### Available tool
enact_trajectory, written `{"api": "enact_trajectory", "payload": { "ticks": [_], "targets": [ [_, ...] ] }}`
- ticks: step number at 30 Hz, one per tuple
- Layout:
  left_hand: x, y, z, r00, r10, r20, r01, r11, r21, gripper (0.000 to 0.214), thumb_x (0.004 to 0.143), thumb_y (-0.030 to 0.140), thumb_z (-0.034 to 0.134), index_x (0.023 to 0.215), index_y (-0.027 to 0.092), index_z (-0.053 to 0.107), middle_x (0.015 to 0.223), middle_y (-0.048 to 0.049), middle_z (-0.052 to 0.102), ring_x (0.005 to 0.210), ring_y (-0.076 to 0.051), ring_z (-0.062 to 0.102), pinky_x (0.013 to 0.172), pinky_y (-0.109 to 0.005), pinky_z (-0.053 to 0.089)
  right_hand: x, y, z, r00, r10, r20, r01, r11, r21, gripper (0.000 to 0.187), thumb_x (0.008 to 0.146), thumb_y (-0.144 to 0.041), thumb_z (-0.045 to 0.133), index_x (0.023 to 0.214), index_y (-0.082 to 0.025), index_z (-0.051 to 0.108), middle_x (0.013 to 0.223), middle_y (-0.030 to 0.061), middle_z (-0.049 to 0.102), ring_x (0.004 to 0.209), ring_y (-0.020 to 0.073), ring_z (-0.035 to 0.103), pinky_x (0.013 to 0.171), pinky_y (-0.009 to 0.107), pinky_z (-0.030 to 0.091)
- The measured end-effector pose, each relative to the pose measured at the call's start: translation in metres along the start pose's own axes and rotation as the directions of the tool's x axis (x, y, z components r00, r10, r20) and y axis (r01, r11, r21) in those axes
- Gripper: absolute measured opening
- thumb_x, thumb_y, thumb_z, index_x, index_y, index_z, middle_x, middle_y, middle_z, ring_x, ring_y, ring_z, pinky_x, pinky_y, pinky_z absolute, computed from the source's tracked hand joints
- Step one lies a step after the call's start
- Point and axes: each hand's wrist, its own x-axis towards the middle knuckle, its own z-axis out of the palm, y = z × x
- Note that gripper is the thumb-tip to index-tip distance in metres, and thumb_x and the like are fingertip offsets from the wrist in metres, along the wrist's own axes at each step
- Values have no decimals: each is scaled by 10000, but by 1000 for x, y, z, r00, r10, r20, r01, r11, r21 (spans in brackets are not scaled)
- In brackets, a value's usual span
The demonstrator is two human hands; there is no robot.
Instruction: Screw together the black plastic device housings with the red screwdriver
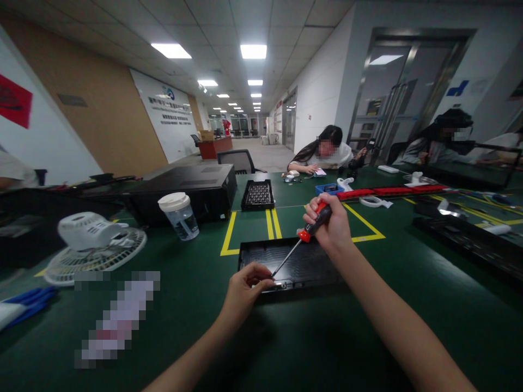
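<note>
Right hand (332,220) gripping red-and-black screwdriver (304,235) right of frame center, shaft angled down-left, black tray (257,253) at lower center, left hand (245,286) curled at tray's lower-left corner, contents indeterminable.

Tray (261,255), black, rectangular; flat on tabletop (183,321). Screwdriver (304,235), red-and-black handle; slanted, tip down at tray's near side.

The green table (192,332) is marked with yellow lines (277,223). On it lie a black tray (263,255), a smaller tray (258,206) beyond, a lidded cup (186,220), a white fan (87,231) and a black case (180,188).
</note>
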Motion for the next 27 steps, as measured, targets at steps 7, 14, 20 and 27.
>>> {"api": "enact_trajectory", "payload": {
  "ticks": [7, 14, 20, 27],
  "targets": [
    [-4, -2, 2, 997, -8, -79, 3, 999, -53, 197, 630, 305, 667, 732, 160, 582, 727, -7, 616, 687, -146, 605, 645, -263, 492, -9, -6, 10, 998, -56, 27, 57, 996, -71, 207, 696, -259, 497, 570, -185, 350, 548, -35, 372, 427, 60, 327, 362, 180, 264],
    [-7, -7, 3, 996, -5, -91, -4, 995, -98, 189, 645, 294, 674, 745, 162, 584, 736, -3, 618, 705, -145, 610, 661, -261, 500, -10, -10, 10, 998, -61, 34, 63, 996, -62, 177, 678, -263, 484, 579, -188, 358, 540, -41, 349, 414, 59, 304, 347, 169, 247],
    [-11, -4, 4, 993, 14, -115, -26, 995, -96, 183, 632, 269, 697, 734, 161, 591, 724, 4, 619, 689, -136, 608, 644, -247, 500, -14, -12, 12, 996, -60, 66, 62, 997, -36, 142, 687, -238, 457, 584, -185, 376, 536, -41, 342, 408, 59, 295, 349, 168, 235],
    [-13, -3, 6, 991, 21, -135, -33, 996, -87, 190, 631, 290, 694, 721, 164, 585, 716, 2, 635, 687, -143, 619, 651, -255, 509, -17, -12, 14, 994, -55, 90, 60, 997, -43, 145, 695, -242, 450, 590, -188, 368, 537, -42, 343, 404, 59, 298, 347, 169, 237]
  ]
}}
